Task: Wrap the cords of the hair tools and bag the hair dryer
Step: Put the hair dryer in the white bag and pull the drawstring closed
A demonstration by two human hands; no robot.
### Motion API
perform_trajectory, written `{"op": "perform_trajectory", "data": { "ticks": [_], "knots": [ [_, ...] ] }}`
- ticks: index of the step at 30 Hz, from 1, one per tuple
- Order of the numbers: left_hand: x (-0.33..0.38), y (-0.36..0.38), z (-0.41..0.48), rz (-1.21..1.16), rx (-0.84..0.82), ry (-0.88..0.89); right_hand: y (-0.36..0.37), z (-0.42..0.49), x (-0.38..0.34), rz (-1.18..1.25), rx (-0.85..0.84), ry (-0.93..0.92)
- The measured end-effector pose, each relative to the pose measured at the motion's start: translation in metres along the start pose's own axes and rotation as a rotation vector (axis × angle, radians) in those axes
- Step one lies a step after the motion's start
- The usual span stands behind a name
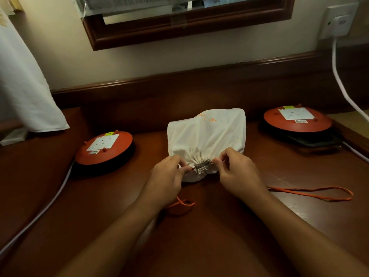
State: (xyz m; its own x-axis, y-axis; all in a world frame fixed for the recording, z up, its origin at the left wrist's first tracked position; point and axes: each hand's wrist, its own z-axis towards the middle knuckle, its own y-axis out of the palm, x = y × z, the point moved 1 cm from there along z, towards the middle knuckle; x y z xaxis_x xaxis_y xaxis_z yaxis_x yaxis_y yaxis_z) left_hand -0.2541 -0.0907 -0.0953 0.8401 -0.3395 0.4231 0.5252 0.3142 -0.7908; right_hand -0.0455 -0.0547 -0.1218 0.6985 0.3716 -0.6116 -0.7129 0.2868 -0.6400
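Fingers (180, 162) of both hands pinch the bag (205, 136) at its gathered mouth (drawstring slack). Risk: mouth reopens if the orange cord (311, 191) isn't pulled tight.

Left hand (169, 172) and right hand (235, 168) pinch the gathered mouth of the white drawstring bag (207, 134).

A dark reddish-brown wooden worktop (229, 226) carries two round orange-topped cable reels with white sockets, one at its left (103, 149) and one at its far right (297, 119). Behind the worktop, a dark wood-framed mirror (187, 25) hangs on the cream wall; a white wall socket (337, 23) sits to the mirror's right, a white curtain (24, 86) to its left.
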Motion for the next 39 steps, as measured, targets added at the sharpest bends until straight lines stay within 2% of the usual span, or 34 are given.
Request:
{"op": "perform_trajectory", "data": {
  "ticks": [2, 5, 11, 18, 21, 23, 25, 27, 34, 36, 39],
  "knots": [
    [0.0, -0.008, 0.01, -0.045, -0.089, -0.099, -0.003, -0.001, -0.001, -0.047, -0.01, 0.02],
    [-0.001, -0.018, 0.025, 0.052, -0.196, -0.124, -0.008, 0.0, 0.0, -0.121, 0.017, 0.02],
    [0.005, -0.04, 0.046, 0.245, -0.355, 0.007, -0.028, 0.023, 0.002, -0.344, 0.058, -0.111],
    [0.001, -0.072, 0.072, 0.436, -0.543, 0.162, -0.05, 0.054, -0.013, -0.486, -0.046, -0.28],
    [-0.009, -0.069, 0.066, 0.435, -0.511, 0.287, -0.05, 0.058, -0.01, -0.491, -0.059, -0.355],
    [-0.028, -0.072, 0.056, 0.278, -0.395, 0.348, -0.052, 0.057, 0.008, -0.409, -0.048, -0.388],
    [-0.051, -0.07, 0.04, 0.116, -0.309, 0.312, -0.048, 0.057, 0.025, -0.324, -0.062, -0.382],
    [-0.07, -0.061, 0.027, 0.049, -0.29, 0.263, -0.041, 0.057, 0.034, -0.285, -0.093, -0.364],
    [-0.116, -0.087, 0.005, 0.227, -0.198, 0.328, -0.05, 0.058, 0.054, -0.289, -0.117, -0.409],
    [-0.125, -0.088, -0.001, 0.256, -0.213, 0.302, -0.048, 0.055, 0.048, -0.297, -0.124, -0.427],
    [-0.124, -0.085, -0.013, 0.16, -0.361, 0.219, -0.051, 0.051, 0.038, -0.212, -0.206, -0.415]
  ]
}}
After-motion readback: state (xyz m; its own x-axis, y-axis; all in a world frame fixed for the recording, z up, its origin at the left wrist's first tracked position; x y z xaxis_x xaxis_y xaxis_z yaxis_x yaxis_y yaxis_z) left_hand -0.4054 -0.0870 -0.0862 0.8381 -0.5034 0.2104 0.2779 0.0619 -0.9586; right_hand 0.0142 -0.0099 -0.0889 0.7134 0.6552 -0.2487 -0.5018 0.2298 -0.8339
